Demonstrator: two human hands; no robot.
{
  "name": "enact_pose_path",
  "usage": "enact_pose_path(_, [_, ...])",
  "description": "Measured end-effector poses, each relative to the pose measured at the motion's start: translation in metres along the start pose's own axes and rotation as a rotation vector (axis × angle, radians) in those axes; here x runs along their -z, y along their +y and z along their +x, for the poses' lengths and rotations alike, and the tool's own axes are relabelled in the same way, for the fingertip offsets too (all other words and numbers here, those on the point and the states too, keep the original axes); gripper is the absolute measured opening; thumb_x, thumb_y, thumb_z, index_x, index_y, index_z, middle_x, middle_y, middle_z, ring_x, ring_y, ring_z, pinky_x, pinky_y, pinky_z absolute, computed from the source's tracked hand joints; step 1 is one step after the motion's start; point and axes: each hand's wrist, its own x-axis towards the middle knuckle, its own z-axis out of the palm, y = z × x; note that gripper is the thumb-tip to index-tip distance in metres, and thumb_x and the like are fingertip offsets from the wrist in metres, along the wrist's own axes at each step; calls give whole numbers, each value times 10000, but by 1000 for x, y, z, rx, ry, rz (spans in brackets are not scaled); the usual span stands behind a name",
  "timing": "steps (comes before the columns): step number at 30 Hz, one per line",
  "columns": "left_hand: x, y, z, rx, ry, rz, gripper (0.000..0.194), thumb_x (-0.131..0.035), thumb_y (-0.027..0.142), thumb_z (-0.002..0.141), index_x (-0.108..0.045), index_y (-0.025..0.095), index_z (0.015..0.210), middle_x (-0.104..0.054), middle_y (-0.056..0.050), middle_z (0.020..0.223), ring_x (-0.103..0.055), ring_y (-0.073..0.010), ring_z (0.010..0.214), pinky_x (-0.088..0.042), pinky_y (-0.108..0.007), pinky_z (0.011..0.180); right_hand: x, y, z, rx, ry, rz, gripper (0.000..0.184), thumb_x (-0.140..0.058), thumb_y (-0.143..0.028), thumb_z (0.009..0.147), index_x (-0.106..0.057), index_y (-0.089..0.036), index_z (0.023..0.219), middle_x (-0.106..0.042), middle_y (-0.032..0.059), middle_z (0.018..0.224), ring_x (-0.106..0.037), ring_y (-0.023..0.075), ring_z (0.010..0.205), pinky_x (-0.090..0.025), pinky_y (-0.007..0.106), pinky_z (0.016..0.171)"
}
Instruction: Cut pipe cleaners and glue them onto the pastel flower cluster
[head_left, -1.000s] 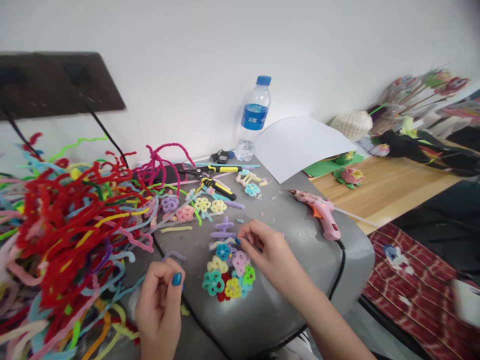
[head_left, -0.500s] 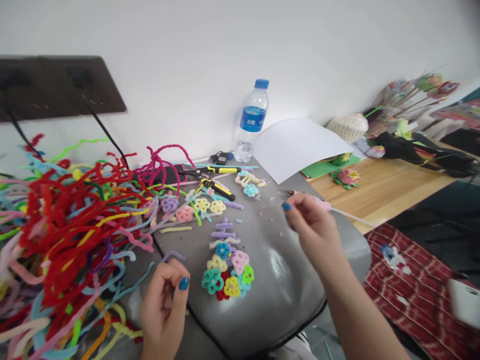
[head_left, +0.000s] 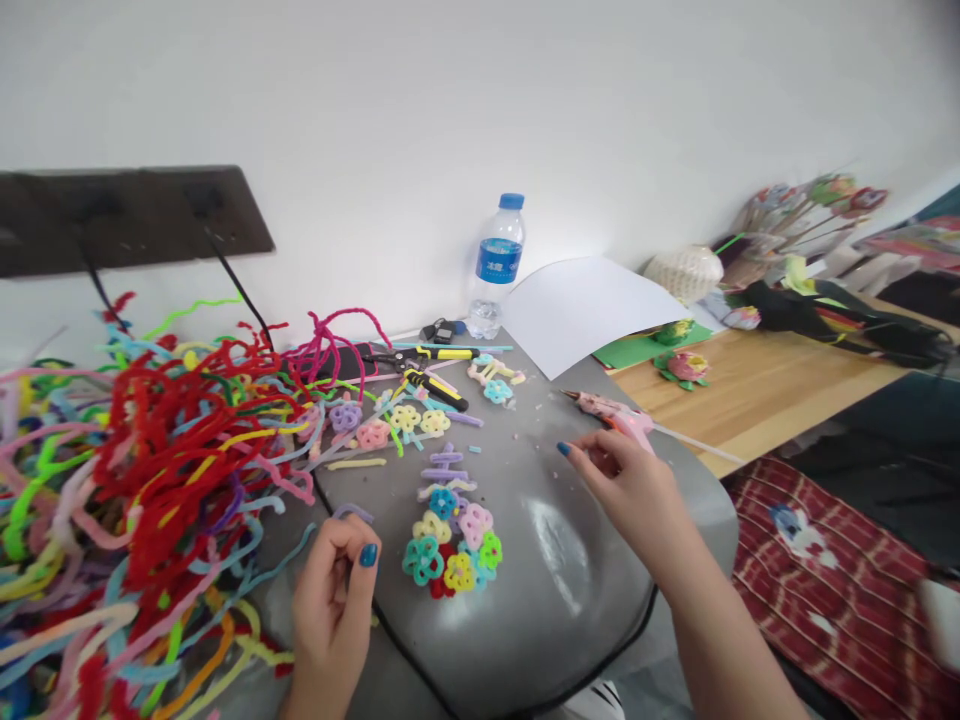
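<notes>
Right hand: moved right since earlier, from the flower piece to beside the glue gun; loosely curled, grip unclear.
Left hand: curled narrow, contents cannot be told.
Flower piece: on the surface, between hands.
Glue gun: probably being reached for; grasping calls for wider fingers.

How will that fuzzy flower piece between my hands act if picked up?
The flower piece is probably light, being looped fuzzy stems. Its purple end may bend, showing only narrow strips. Rolling seems unlikely, since it lies spread out.
</notes>
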Motion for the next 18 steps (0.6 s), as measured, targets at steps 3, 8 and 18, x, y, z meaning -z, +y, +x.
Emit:
enact_pose_path(3, [-5,5,-2,50,35,-18,367,-609,427,1012,-451,222,751,-441,38,680,-404,-129,635,-348,-242,585,-2,-10,-6,8,-73,44,294,-482,-451,890,-598,-241,719,-501,-13,569,-454,174,502,-346,311,517])
enact_pose_path(8, [-7,8,-3,67,43,-32,373,-621,441,1001,-449,222,753,-439,35,684,-395,-134,633,-339,-254,577,-1,-19,-6,-15,-198,70,241,-506,-455,856,-603,-236,834,-490,-37,572,-456,163,490,-343,289,506])
enact_pose_path(18, [7,-3,5,-117,-99,76,394,-507,415,1056,-491,214,718,-469,31,619,-425,-130,568,-332,-254,535,-19,-6,-36,-7,-270,227,241,-473,-435,899,-521,-244,1037,-403,-108,533,-417,167,464,-342,275,498])
